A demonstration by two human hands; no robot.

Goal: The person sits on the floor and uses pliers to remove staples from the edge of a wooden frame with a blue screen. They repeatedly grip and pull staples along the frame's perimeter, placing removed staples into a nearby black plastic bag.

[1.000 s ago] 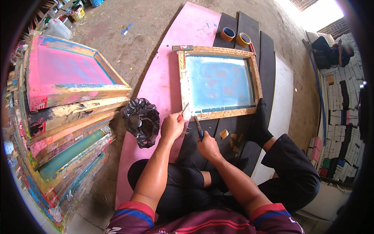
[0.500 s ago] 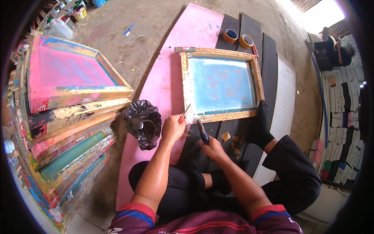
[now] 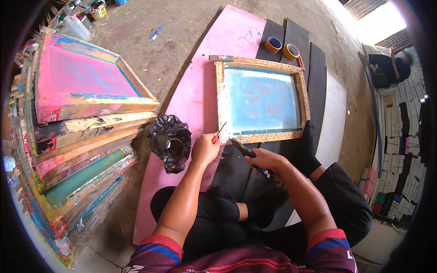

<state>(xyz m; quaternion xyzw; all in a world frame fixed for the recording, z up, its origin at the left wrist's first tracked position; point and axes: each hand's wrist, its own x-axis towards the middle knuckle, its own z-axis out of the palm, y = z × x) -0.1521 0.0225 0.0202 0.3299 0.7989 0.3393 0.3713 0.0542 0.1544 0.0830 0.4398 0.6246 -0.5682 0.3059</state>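
The rectangular wooden frame stretched with pale blue mesh lies before me, across a large pink sheet and matte black boards; I take its centre as my dial, twelve pointing away from me. My left hand is at eight o'clock, fingers closed around a slim red-handled tool whose pointed metal tip reaches over the frame's near-left corner. My right hand, at six, has its fingers wrapped around dark-handled metal pliers, their nose at that same corner; I can't tell whether it pinches anything. My foot in a black sock sits between four and five, beside the near-right corner. A crumpled black plastic bag is at eight, beyond my left hand. Two orange tape rolls stand past the far rail, one at twelve, the other at one. Farther out, at nine, paint-smeared wooden frames are piled high.
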